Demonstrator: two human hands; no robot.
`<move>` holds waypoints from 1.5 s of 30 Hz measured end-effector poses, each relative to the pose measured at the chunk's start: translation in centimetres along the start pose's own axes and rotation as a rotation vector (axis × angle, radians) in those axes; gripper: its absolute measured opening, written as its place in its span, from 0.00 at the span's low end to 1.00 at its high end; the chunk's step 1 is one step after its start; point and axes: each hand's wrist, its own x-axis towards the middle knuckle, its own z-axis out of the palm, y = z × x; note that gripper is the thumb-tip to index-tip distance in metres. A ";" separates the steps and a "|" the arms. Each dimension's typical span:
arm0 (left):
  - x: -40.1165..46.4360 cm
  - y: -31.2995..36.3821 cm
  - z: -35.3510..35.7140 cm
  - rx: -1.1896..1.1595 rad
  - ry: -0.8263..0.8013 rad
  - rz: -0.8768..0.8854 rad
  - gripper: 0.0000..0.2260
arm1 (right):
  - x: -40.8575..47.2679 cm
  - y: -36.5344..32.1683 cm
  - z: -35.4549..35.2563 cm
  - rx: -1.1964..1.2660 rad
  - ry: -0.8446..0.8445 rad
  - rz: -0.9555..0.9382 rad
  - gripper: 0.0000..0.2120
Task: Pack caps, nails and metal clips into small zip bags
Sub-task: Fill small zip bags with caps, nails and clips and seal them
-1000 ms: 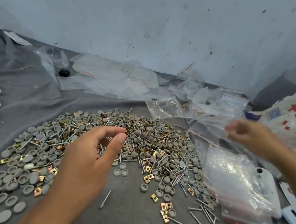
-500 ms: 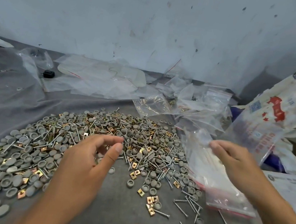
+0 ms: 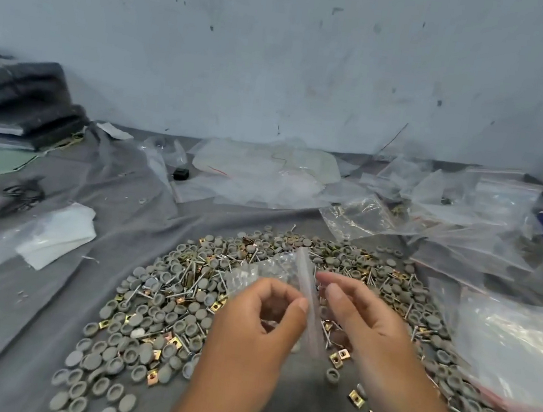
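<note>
Fingers (image 3: 298, 304) both hands pinch clear zip bag (image 3: 307, 290); bag edges blurred, indistinct.

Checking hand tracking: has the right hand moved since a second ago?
Yes. The right hand has come in from the bag stack at the right to above the parts pile, meeting the left hand on a small zip bag.

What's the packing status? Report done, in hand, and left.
Done: some bags at the back right seem to hold parts. In hand: both hands, left hand and right hand, hold one clear zip bag. Left: the big pile of caps, nails and clips.
</note>
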 end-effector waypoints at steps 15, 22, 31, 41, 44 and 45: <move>-0.7 0.1 0.2 0.458 0.157 0.269 0.12 | -0.1 1.3 -0.3 -0.097 -0.009 -0.056 0.09; 0.0 0.2 -1.2 0.522 0.410 0.170 0.12 | -0.1 1.4 -1.0 -0.197 -0.041 0.019 0.07; -0.2 -0.3 -1.6 0.764 0.262 0.373 0.12 | 0.3 1.5 -0.4 -0.110 -0.172 0.026 0.05; 0.5 -0.1 -2.9 0.707 0.173 0.342 0.13 | 1.3 5.9 0.5 -1.144 -0.244 -0.152 0.12; 0.5 -0.3 -3.0 0.641 0.176 0.340 0.11 | 1.7 6.1 0.8 -1.140 -0.214 -0.189 0.06; 0.4 -0.2 -3.0 0.618 0.178 0.327 0.11 | 1.7 6.0 0.7 -1.132 -0.219 -0.186 0.05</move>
